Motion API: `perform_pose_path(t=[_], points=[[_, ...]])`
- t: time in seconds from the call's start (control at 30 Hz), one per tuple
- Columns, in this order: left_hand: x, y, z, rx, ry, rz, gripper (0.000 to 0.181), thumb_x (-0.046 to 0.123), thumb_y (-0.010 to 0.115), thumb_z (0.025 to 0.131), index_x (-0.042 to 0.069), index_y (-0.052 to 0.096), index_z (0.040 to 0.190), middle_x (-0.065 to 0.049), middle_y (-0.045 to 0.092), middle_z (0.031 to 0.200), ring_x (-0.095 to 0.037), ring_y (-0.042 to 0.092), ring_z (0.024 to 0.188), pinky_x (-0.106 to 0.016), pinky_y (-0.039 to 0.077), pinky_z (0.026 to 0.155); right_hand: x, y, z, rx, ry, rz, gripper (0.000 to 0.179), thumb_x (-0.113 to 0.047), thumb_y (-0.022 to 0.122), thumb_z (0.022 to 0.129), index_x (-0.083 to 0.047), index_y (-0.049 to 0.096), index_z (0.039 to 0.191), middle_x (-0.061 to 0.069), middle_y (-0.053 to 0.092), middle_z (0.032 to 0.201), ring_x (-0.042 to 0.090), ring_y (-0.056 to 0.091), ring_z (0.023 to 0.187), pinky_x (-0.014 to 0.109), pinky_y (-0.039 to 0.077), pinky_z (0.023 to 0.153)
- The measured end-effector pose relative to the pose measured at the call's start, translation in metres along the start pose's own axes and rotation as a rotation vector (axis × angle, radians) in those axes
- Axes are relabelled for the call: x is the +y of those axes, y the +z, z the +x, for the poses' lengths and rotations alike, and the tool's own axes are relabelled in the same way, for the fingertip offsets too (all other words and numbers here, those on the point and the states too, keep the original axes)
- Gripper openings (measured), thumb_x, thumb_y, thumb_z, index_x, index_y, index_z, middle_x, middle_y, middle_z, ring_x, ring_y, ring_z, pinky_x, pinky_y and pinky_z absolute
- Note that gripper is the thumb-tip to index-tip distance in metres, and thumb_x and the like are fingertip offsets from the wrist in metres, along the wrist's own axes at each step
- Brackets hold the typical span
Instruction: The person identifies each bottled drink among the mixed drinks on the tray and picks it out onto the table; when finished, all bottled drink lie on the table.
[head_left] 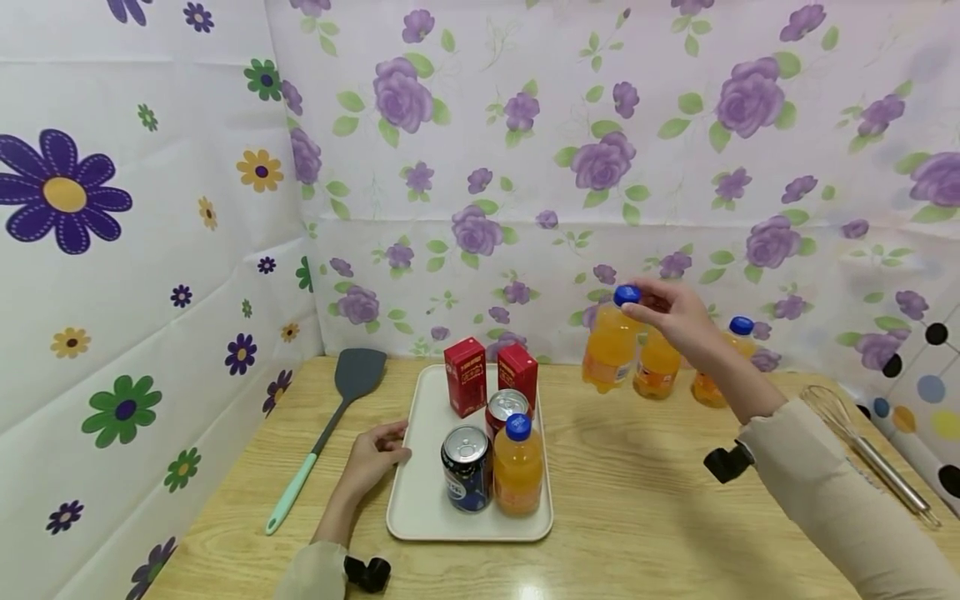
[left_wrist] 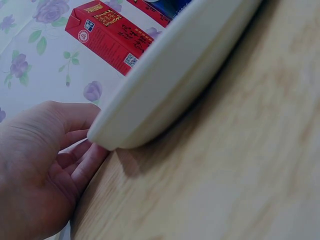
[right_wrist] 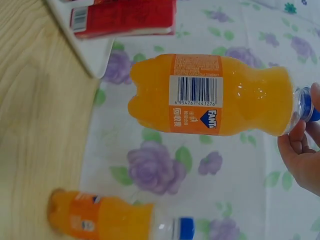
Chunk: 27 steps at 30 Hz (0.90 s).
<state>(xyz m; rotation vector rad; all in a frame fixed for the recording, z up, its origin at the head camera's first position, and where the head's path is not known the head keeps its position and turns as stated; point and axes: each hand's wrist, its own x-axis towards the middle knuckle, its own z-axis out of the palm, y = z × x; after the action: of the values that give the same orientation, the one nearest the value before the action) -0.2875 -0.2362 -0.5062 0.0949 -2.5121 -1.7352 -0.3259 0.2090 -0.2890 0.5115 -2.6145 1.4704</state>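
Note:
My right hand point(head_left: 675, 312) pinches an orange Fanta bottle point(head_left: 609, 346) at its blue cap and neck, holding it raised above the table to the right of the tray. In the right wrist view the bottle's label and barcode point(right_wrist: 196, 91) face the camera. My left hand point(head_left: 373, 457) grips the left rim of a cream tray point(head_left: 420, 508), fingers at its edge in the left wrist view. On the tray stand two red drink cartons point(head_left: 467, 379), a dark blue can point(head_left: 467, 475), a red can point(head_left: 507, 406) partly hidden, and another orange bottle point(head_left: 517, 471).
Two more orange bottles point(head_left: 657, 367) stand near the back right, one partly behind my right forearm. A whisk point(head_left: 870, 450) lies at the far right. Left of the tray lies a spatula point(head_left: 330, 429) with a mint handle. Flowered cloth point(head_left: 487, 167) hangs behind the wooden table.

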Motion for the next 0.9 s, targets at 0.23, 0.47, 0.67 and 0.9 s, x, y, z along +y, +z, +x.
perform_pose_path(t=[0.23,0.47,0.67,0.9], points=[[-0.001,0.000,-0.002,0.000,0.002,-0.012,0.048,-0.004,0.070,0.078,-0.004,0.063,0.126,-0.020,0.066,0.112,-0.005,0.056,0.076,-0.016,0.045,0.067,0.028,-0.016,-0.021,0.039,0.019,-0.075,0.054,-0.035,0.057,0.098,-0.003,0.049,0.141,-0.021,0.057,0.095,-0.001,0.056,0.086,0.019,0.051,0.070],[0.000,0.002,0.002,0.004,0.007,-0.007,0.048,-0.005,0.070,0.078,-0.004,0.063,0.125,-0.020,0.066,0.111,-0.005,0.056,0.075,-0.016,0.045,0.067,0.056,-0.033,-0.039,0.105,0.070,-0.104,0.061,-0.036,0.058,0.096,0.003,0.046,0.141,-0.024,0.056,0.091,-0.003,0.054,0.081,0.013,0.048,0.067],[0.001,0.002,0.002,-0.019,0.021,-0.016,0.049,-0.004,0.070,0.079,-0.004,0.061,0.128,-0.021,0.065,0.114,-0.005,0.057,0.078,-0.016,0.046,0.067,0.076,-0.047,-0.055,0.146,0.087,-0.119,0.063,-0.039,0.058,0.095,0.005,0.048,0.139,-0.018,0.056,0.093,-0.005,0.055,0.081,0.010,0.049,0.071],[-0.001,0.000,-0.001,-0.028,0.014,-0.021,0.050,-0.003,0.069,0.080,-0.004,0.060,0.129,-0.022,0.064,0.115,-0.006,0.057,0.079,-0.016,0.046,0.067,0.093,-0.055,-0.071,0.191,0.139,-0.161,0.065,-0.038,0.056,0.097,0.007,0.044,0.142,-0.024,0.051,0.091,-0.009,0.048,0.081,0.006,0.044,0.069]])
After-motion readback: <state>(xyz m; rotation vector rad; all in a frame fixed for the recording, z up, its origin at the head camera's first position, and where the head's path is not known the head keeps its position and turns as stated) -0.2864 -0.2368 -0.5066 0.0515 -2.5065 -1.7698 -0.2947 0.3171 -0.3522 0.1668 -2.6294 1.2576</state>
